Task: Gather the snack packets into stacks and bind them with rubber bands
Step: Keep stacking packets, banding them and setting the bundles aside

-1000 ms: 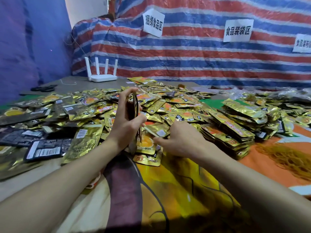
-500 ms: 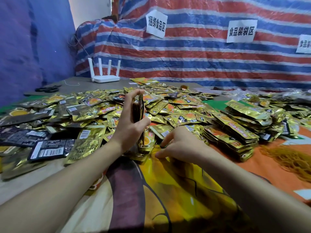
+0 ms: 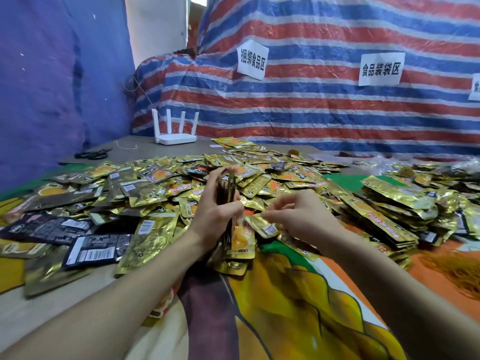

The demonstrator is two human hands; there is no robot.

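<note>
My left hand (image 3: 215, 211) grips an upright stack of gold snack packets (image 3: 230, 188), held on edge above the table. Just to its right, my right hand (image 3: 298, 216) pinches one gold packet (image 3: 262, 226) by its end, lifted off the pile and close to the stack. A wide heap of loose gold and black packets (image 3: 161, 183) covers the table behind and to the left of both hands. Bound stacks of packets (image 3: 389, 206) lie to the right. A pile of orange rubber bands (image 3: 452, 268) sits at the right edge.
A white router (image 3: 175, 137) stands at the back of the table beside black scissors (image 3: 92, 154). A striped tarp wall with paper signs (image 3: 380, 68) closes off the far side. A colourful printed cloth (image 3: 272, 307) covers the near table.
My right hand has risen from the table with a single packet pinched in its fingers and moved toward the stack. The left hand keeps its stack upright. The camera tilted slightly upward.
</note>
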